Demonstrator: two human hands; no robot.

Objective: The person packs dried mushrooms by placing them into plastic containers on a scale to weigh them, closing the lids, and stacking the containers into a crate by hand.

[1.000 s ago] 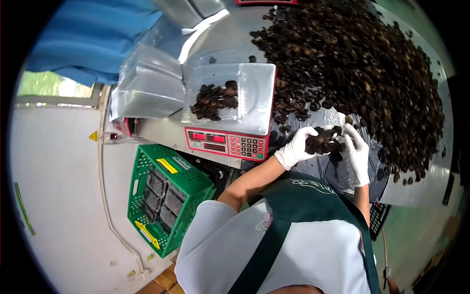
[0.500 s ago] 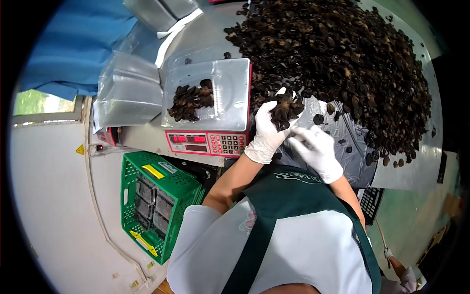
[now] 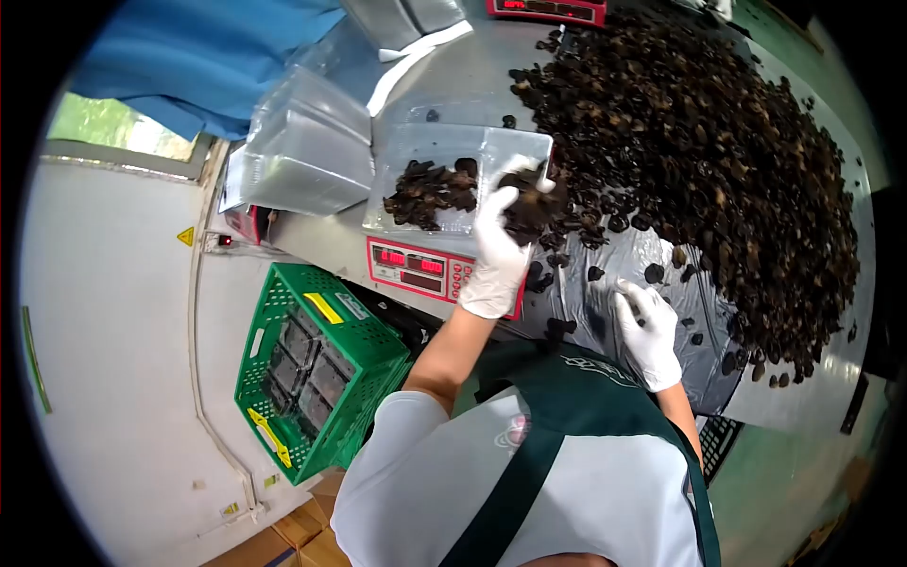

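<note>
My left hand [image 3: 498,255], in a white glove, is closed around a clump of dark wood ear mushrooms [image 3: 532,210]. It is over the right side of a red digital scale [image 3: 408,268]. On the scale lies a clear plastic tray [image 3: 378,213], with a smaller heap of wood ears [image 3: 430,194] in its left half. My right hand [image 3: 650,338], gloved too, hovers at the near edge of the table above grey plastic sheeting [image 3: 588,307]. Its fingers are loosely curled and apart, with nothing visible in them. A large wood ear pile [image 3: 699,161] spreads to the right.
Stacked clear plastic containers [image 3: 307,156] stand left of the scale. Below the table edge is a green crate [image 3: 373,345] holding several packed clear boxes [image 3: 307,369]. Another red scale [image 3: 548,11] sits at the back. Cardboard boxes [image 3: 300,529] lie on the floor.
My left hand has carried the wood ear clump left, from beside the scale to over it. My right hand has drawn away from the clump, toward the right. The view has shifted.
</note>
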